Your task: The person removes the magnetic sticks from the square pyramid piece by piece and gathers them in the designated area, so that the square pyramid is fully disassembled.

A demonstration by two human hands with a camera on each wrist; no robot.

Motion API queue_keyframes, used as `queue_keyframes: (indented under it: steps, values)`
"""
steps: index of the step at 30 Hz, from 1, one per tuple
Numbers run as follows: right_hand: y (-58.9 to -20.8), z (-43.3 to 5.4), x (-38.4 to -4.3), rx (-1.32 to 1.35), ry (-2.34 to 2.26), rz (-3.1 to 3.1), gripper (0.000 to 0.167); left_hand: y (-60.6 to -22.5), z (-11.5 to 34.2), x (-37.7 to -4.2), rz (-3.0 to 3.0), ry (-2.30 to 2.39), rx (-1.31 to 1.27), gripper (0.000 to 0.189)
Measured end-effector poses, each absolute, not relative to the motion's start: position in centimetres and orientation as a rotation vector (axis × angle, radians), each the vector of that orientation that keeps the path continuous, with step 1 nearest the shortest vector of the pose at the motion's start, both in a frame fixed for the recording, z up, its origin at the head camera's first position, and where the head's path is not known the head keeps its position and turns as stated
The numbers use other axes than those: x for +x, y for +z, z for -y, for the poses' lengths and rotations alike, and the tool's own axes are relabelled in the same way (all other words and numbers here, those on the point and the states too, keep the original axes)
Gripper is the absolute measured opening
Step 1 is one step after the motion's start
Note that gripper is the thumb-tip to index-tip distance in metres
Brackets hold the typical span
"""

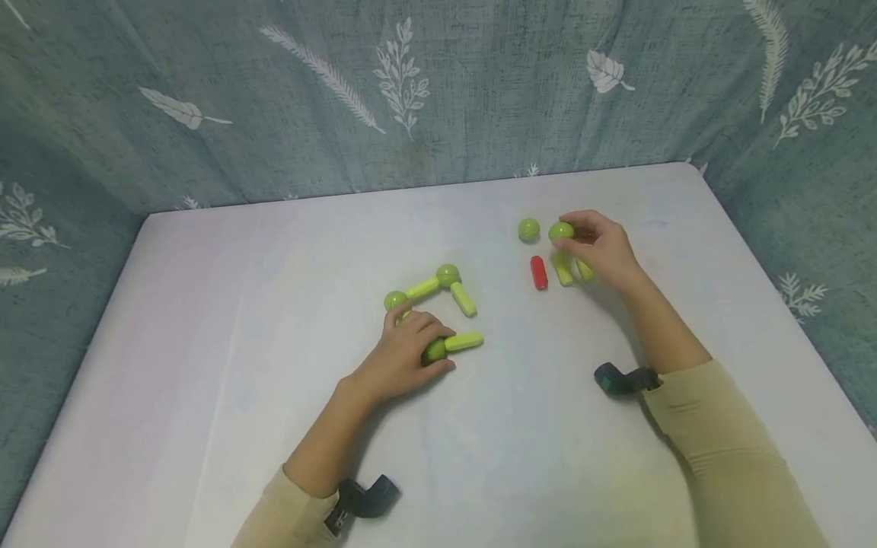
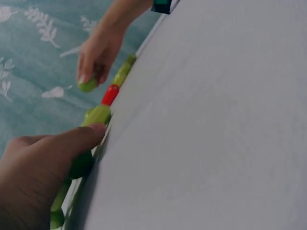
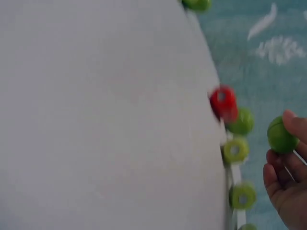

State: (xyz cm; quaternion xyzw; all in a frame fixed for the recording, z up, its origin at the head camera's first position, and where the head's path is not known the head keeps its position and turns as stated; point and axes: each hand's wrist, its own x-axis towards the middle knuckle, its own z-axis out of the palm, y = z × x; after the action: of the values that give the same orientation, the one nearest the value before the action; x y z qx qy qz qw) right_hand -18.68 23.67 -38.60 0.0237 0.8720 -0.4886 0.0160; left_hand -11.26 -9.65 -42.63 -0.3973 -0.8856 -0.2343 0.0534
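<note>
Right hand pinched a green ball beyond and right of the red stick.
Left of the red stick, the left hand gripped a second ball touching a green stick; another ball sat beyond the red stick.

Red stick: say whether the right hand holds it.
No, the right hand pinches a green ball; the red stick lies on the table.

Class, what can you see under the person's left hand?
Under the left hand, a green ball partly shows between thumb and fingers, beside a yellow-green stick. Whatever else the hand covers cannot be seen.
</note>
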Motion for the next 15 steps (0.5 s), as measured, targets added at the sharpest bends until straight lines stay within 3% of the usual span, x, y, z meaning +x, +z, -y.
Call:
queue_keyframes:
  steps: [15]
  values:
    - [-39.9,-24.7,-22.8,0.126,-1.342,-2.701,0.048,-44.1,10.3,-11.6,2.458,-0.862,-1.283,0.027]
